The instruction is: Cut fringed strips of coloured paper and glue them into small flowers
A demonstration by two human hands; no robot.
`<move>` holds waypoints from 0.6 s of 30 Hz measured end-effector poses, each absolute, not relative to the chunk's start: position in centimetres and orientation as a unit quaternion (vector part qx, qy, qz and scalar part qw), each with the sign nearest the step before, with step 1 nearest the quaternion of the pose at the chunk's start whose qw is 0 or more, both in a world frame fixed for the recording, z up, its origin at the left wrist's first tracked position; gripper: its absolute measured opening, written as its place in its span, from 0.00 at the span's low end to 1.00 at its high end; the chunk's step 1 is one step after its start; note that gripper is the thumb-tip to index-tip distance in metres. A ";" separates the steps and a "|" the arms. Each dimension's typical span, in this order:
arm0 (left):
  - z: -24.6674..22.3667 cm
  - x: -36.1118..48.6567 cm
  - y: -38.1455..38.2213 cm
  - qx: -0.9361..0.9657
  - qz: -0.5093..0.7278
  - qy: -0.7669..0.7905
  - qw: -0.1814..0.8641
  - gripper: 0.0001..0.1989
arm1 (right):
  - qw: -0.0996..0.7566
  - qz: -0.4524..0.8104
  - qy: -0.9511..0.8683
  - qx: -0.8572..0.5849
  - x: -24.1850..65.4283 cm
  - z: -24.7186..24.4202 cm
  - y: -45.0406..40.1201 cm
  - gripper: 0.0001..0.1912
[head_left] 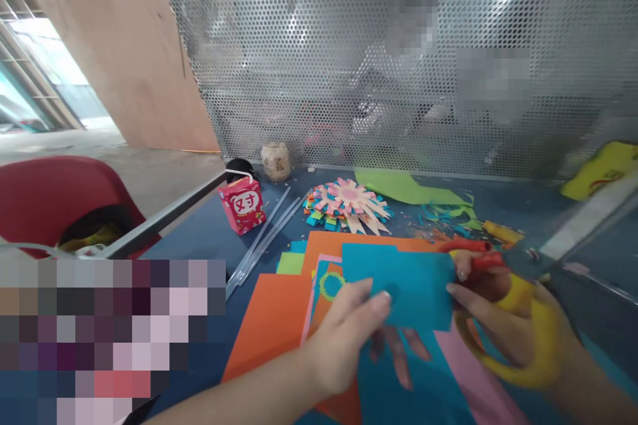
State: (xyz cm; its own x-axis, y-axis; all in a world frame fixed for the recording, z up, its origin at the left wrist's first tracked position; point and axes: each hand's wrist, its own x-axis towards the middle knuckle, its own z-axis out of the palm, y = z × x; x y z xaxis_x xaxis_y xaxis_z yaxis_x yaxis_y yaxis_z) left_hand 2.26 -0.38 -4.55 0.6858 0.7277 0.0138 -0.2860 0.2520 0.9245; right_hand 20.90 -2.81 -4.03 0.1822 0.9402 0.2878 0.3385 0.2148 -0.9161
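Note:
A blue sheet of paper is pinched by my left hand, thumb on top and fingers spread beneath. My right hand holds scissors with yellow and red handles, and its fingertips touch the paper's right edge. The scissor blades point up and right, away from the paper. Under my hands lie orange sheets, more blue paper and a pink sheet. A yellow-green ring rests on blue paper beside my left hand.
Layered paper rosettes, green paper and scraps lie farther back. Clear sticks, a red drink box and a jar are at the left. A perforated metal screen stands behind; a red chair is far left.

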 end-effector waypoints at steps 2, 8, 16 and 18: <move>-5.0 2.0 0.1 0.472 0.389 0.230 0.757 0.27 | 0.547 0.319 -0.561 -0.534 21.1 -4.3 -2.5 0.13; -4.2 2.1 0.0 0.531 0.290 0.287 0.743 0.10 | 0.525 0.344 -0.598 -0.498 21.5 -4.4 -2.0 0.07; -4.4 2.1 0.2 0.466 0.254 0.324 0.784 0.21 | 0.423 0.372 -0.658 -0.501 22.0 -4.4 -3.0 0.05; -4.3 2.0 0.2 0.497 0.206 0.333 0.774 0.17 | 0.416 0.369 -0.657 -0.509 21.7 -4.5 -3.0 0.05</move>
State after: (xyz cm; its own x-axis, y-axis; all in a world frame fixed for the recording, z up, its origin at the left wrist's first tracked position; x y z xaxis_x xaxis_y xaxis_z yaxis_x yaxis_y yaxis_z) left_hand 2.02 0.21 -4.27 0.6926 0.6506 -0.3114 0.0122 0.4211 0.9070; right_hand 21.73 -3.04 -4.50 -0.1357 0.9758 0.1714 0.3624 0.2099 -0.9081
